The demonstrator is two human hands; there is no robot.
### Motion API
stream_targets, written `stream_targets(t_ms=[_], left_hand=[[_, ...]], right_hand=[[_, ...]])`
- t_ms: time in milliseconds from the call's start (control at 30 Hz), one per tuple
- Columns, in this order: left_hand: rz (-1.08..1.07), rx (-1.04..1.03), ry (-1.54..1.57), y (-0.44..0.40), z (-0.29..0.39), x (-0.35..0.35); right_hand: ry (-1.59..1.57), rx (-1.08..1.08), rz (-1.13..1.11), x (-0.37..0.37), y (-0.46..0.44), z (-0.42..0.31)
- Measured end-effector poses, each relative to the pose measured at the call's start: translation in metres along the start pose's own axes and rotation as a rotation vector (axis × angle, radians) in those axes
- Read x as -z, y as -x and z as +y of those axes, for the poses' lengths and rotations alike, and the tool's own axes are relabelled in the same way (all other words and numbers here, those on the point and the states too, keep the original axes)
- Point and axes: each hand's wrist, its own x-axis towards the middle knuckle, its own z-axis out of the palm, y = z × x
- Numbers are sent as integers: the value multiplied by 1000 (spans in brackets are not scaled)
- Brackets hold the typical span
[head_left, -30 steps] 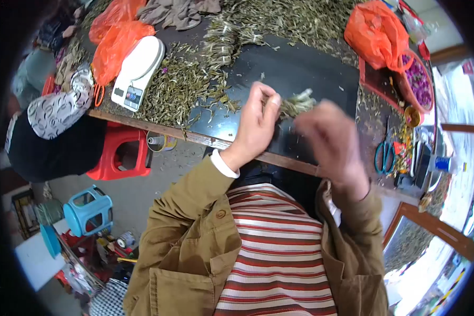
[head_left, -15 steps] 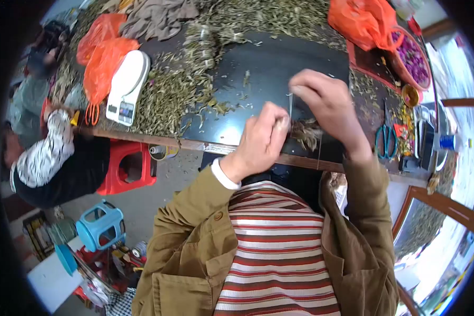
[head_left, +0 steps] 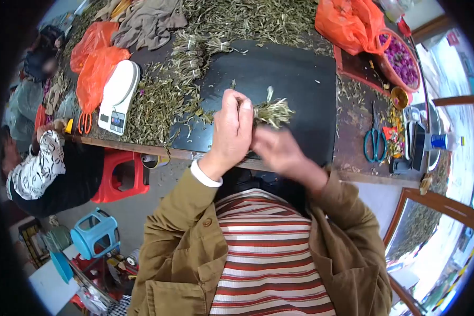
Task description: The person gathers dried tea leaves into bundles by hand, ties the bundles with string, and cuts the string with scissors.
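My left hand [head_left: 230, 134] is closed around a bundle of dried leaves [head_left: 275, 111], just above the near part of the black board [head_left: 310, 79]. The bundle's loose leafy end sticks out to the right of my fist, and its other end is hidden in my grip. A small pale tip [head_left: 270, 94] stands up from the bundle. My right hand [head_left: 280, 150] is close below and right of the bundle, smeared by motion, so its fingers cannot be made out. More bundles tied with white bands [head_left: 192, 63] lie beyond the board's left corner.
Loose dried leaves [head_left: 158, 108] cover the table left and behind. A white scale [head_left: 120, 92] and orange bags stand left. Blue-handled scissors [head_left: 375, 143], a bowl of purple flowers [head_left: 403, 58] and an orange bag [head_left: 350, 23] are right. A person's patterned sleeve [head_left: 39, 163] is far left.
My right hand has come down from its raised place, where a white thread ran up to it, to beside the bundle. My left hand has turned, and the bundle's leafy end now points up-right.
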Motion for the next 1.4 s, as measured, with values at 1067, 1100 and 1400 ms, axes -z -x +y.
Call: stream_targets(t_ms=[1067,1100,1400], left_hand=[[-110,213,-263,11,-12,18],[-115,214,-263,12,-12,12],[4,738,729,1,-7,-35]], right_hand=[[288,-139,553,29,-3,0],[343,-115,458,26,0,2],[90,-85,374,52,66,7]])
